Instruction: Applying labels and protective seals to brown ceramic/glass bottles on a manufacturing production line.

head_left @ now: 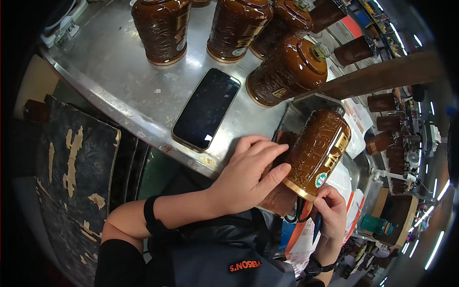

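Note:
A glossy brown bottle (318,148) with embossed sides, gold lettering and a gold base band leans tilted over a brown block (279,198) in front of me. My left hand (253,172) lies along its left side, fingers stretched out, with the thumb and fingertips at the bottle's surface. At the base band, the thumb and fingers of my right hand (331,208) close on the bottle's rim. A slim dark blue, pen-like object (316,226) shows beside the right palm; how it is held is hidden.
A black phone (206,109) lies on the metal table (124,88). Several similar bottles (287,71) stand behind it. A wooden beam (382,76) crosses at the right, near more bottles. A worn black chair back (76,186) is at the left, a cardboard box (399,217) at the right.

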{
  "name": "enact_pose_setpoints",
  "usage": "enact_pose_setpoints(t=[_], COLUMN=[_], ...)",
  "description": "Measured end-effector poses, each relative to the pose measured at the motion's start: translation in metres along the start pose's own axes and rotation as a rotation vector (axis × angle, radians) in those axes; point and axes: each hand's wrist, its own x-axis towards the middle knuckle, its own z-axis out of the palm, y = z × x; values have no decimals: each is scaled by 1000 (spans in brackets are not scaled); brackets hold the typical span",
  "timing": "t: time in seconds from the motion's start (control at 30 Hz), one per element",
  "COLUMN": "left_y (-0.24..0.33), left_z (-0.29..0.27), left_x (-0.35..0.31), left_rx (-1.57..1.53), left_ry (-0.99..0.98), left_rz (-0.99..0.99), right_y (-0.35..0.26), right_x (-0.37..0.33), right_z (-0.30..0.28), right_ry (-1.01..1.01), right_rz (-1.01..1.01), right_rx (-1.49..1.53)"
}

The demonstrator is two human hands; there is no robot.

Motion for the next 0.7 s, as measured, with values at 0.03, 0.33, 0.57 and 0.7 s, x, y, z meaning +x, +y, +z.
enact_pose_setpoints(t=[0.03, 0.33, 0.57, 0.7], left_y=[-1, -6, -7, -8], left_z=[4, 14, 15, 17], left_x=[-2, -4, -4, -4], left_rx=[-3, -32, -35, -36], left_ry=[2, -27, -41, -36], left_rz=[1, -22, -18, -13], right_y=[0, 2, 3, 3], right_x=[0, 0, 1, 0], right_z=[0, -2, -5, -4], right_ry=[1, 9, -5, -7], right_rz=[0, 22, 23, 20], right_rx=[-4, 11, 38, 42])
